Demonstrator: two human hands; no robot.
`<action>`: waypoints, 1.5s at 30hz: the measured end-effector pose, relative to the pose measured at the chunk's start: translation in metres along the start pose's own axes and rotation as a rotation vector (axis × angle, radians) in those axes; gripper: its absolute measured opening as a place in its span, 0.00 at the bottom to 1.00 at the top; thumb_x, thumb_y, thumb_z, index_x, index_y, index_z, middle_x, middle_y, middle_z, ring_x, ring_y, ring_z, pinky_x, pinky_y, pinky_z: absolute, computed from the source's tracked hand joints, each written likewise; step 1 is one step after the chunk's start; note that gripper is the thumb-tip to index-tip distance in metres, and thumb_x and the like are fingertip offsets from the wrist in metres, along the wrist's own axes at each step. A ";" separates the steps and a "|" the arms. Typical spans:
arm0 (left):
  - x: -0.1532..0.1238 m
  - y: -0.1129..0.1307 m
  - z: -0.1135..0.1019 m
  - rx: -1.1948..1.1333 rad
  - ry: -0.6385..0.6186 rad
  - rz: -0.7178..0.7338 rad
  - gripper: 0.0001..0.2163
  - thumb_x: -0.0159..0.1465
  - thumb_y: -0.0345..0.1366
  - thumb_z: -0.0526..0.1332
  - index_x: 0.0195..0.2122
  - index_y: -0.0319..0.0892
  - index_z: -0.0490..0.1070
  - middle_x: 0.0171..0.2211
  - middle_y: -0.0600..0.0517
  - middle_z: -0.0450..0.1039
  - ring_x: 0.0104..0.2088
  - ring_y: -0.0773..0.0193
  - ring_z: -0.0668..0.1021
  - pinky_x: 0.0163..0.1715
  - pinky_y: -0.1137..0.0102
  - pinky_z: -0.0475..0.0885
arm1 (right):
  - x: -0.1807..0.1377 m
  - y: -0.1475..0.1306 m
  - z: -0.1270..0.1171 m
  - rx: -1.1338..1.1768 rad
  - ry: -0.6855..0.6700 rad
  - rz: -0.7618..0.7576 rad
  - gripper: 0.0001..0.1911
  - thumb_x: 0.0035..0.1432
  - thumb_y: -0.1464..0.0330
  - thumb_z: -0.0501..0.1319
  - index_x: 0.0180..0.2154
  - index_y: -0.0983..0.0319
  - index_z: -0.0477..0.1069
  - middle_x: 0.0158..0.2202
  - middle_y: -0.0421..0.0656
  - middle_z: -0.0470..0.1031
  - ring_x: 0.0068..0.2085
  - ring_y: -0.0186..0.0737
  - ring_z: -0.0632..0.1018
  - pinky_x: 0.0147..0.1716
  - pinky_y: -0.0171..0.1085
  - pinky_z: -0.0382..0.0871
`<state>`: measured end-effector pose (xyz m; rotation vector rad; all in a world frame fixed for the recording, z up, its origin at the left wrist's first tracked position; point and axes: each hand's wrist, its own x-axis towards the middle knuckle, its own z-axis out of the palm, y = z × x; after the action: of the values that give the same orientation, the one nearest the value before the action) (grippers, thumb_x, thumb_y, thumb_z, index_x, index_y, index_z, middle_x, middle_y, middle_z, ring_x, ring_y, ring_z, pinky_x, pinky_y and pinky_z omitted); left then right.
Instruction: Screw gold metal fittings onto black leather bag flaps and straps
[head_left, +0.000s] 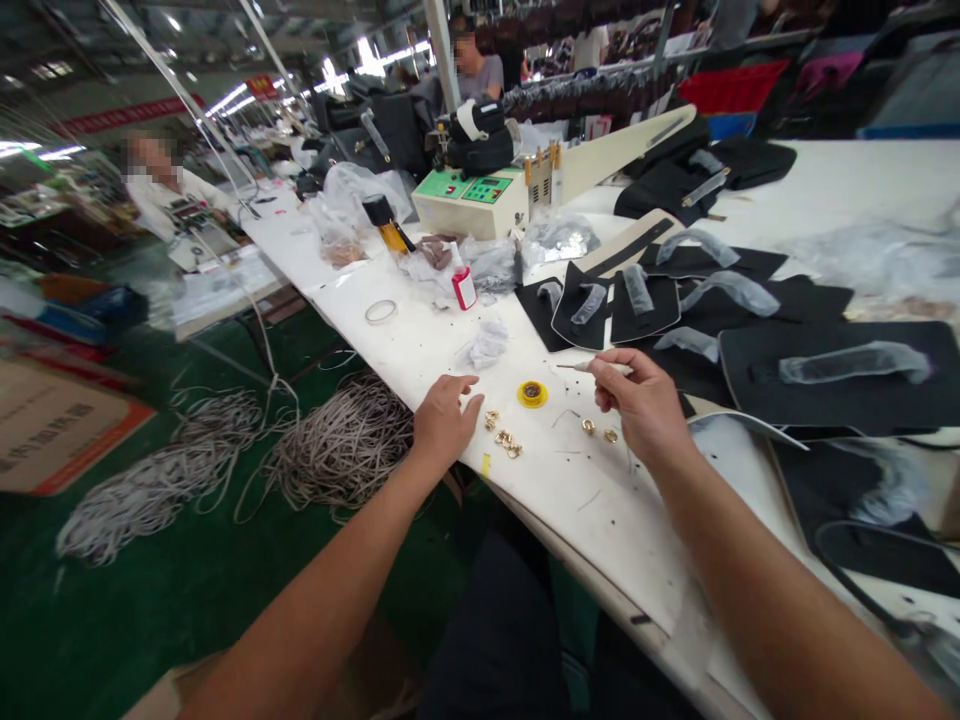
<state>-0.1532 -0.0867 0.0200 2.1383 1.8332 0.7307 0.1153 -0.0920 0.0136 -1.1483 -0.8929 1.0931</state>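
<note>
My right hand (645, 405) grips the pale handle of a thin screwdriver (611, 367), its slender shaft pointing left above the white table. My left hand (446, 420) is over the table's near edge, thumb and fingers apart with nothing between them. Just right of it lie several gold metal clasps (508, 443). Two more small gold fittings (600, 431) rest below the screwdriver. Between my hands stands a small round yellow dish (532, 394) with tiny dark pieces inside, perhaps screws.
Black panels (840, 375) with plastic-wrapped handles cover the right side. Behind are a red-labelled bottle (463, 284), a tape roll (381, 312) and a cream machine (480, 205). Grey cord heaps (337, 445) lie on the green floor. A person (169, 195) is at the far left.
</note>
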 end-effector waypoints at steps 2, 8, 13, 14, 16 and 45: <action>-0.011 0.026 0.006 -0.028 -0.012 0.182 0.11 0.69 0.33 0.60 0.51 0.43 0.75 0.45 0.48 0.76 0.46 0.58 0.77 0.52 0.63 0.73 | 0.000 0.005 -0.001 0.015 0.039 -0.018 0.17 0.51 0.56 0.72 0.38 0.60 0.75 0.21 0.35 0.70 0.22 0.32 0.69 0.22 0.33 0.62; -0.029 0.101 0.058 0.207 -0.313 0.465 0.13 0.71 0.32 0.57 0.55 0.46 0.73 0.51 0.46 0.75 0.52 0.55 0.75 0.50 0.61 0.75 | 0.005 0.005 -0.007 -0.007 -0.054 -0.009 0.22 0.53 0.56 0.70 0.46 0.61 0.76 0.23 0.36 0.73 0.24 0.34 0.72 0.24 0.34 0.65; -0.020 0.110 0.078 0.331 -0.341 0.468 0.11 0.72 0.33 0.54 0.48 0.45 0.75 0.47 0.47 0.74 0.49 0.54 0.74 0.45 0.61 0.76 | 0.007 0.001 -0.007 -0.176 -0.156 0.038 0.23 0.54 0.57 0.68 0.48 0.63 0.79 0.27 0.39 0.75 0.29 0.38 0.76 0.28 0.35 0.68; -0.019 0.108 0.079 0.325 -0.341 0.464 0.11 0.73 0.34 0.54 0.47 0.45 0.75 0.46 0.47 0.74 0.49 0.54 0.74 0.44 0.62 0.76 | 0.007 0.002 -0.007 -0.194 -0.165 0.037 0.23 0.54 0.57 0.68 0.48 0.62 0.79 0.27 0.39 0.75 0.30 0.38 0.76 0.28 0.36 0.68; -0.016 0.104 0.080 0.311 -0.342 0.457 0.12 0.74 0.37 0.53 0.46 0.46 0.76 0.46 0.48 0.74 0.48 0.56 0.74 0.44 0.63 0.76 | 0.008 0.004 -0.007 -0.212 -0.181 0.029 0.23 0.54 0.57 0.68 0.48 0.62 0.79 0.27 0.39 0.75 0.30 0.38 0.76 0.29 0.36 0.68; -0.023 0.071 0.038 0.440 -0.301 0.385 0.12 0.73 0.37 0.54 0.45 0.39 0.75 0.51 0.42 0.76 0.51 0.48 0.73 0.47 0.54 0.68 | 0.000 0.038 0.015 -0.811 -0.325 -0.335 0.15 0.63 0.62 0.62 0.49 0.55 0.81 0.41 0.44 0.83 0.39 0.45 0.81 0.43 0.43 0.72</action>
<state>-0.0755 -0.1174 0.0169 2.7416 1.5458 0.0469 0.0937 -0.0861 -0.0203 -1.4059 -1.8158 0.6438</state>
